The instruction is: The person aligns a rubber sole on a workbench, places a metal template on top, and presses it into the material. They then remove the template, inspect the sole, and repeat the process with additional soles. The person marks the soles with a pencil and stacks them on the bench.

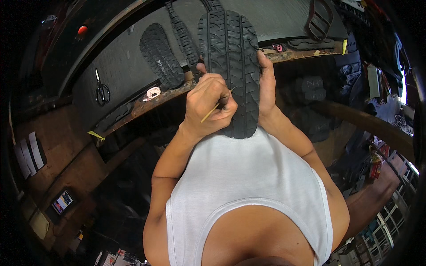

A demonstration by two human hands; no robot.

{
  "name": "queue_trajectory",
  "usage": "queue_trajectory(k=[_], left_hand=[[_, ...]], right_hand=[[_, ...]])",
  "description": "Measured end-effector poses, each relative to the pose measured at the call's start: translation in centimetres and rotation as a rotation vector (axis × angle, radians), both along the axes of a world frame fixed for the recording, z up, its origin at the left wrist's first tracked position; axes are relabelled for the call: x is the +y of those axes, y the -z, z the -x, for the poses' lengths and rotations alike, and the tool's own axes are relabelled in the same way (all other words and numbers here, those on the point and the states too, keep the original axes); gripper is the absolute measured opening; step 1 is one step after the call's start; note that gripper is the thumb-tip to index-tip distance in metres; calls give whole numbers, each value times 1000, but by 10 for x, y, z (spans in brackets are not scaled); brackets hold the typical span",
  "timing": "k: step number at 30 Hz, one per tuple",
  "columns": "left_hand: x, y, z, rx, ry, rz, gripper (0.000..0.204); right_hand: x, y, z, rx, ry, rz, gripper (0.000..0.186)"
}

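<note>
Left hand (pixel 206 106): fingers curled in and closed together, pinching a slim yellow stick (pixel 209 114) between thumb and fingers; the hand lies against the left side of a long, round-ended black rubber sole with deep tyre-like tread (pixel 228 44).
Right hand (pixel 267 84): clamped on the sole's right edge, thumb lying straight along it.
Sole: upright in front of the chest, tread facing the camera, its top end over the dark grey bench top (pixel 275 26) and its lower end overlapping the white sleeveless shirt (pixel 248 173).
Hidden fingers: the right hand's other fingers are behind the sole, so their spread cannot be told; a lone fingertip (pixel 201 67) shows at the sole's left edge, and which hand owns it is unclear.
Stick tip: near the tread, small and hard to make out; whether it touches the rubber cannot be told.
Bench left: a second black treaded sole (pixel 162 55) lies beside a narrow black treaded strip (pixel 183 35), whose top runs near the frame's dark rim; black-handled scissors (pixel 102 92) lie farther left.
Bench edge: a small pale oval object (pixel 153 92), kind unclear.
Below the bench: deep shadow blurs most shapes.
</note>
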State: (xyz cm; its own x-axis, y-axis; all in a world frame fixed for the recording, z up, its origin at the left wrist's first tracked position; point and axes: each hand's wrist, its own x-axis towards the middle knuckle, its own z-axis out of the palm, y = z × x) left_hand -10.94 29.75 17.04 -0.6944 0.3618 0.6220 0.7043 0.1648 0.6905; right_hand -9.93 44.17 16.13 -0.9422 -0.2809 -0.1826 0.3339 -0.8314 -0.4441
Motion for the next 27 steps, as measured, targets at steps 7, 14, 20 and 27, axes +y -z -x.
queue_trajectory(k=[7,14,20,27], left_hand=[[0,-4,6,-18,46,4,26],[-2,-2,4,-110,24,-114,23],[1,-2,-2,-55,56,-22,24],[2,-1,-1,-42,42,-65,23]], right_hand=[[0,-1,4,0,27,-3,82],[2,-5,6,-23,8,37,87],[6,-2,10,-30,-3,-13,89],[8,0,11,-5,-26,87,88]])
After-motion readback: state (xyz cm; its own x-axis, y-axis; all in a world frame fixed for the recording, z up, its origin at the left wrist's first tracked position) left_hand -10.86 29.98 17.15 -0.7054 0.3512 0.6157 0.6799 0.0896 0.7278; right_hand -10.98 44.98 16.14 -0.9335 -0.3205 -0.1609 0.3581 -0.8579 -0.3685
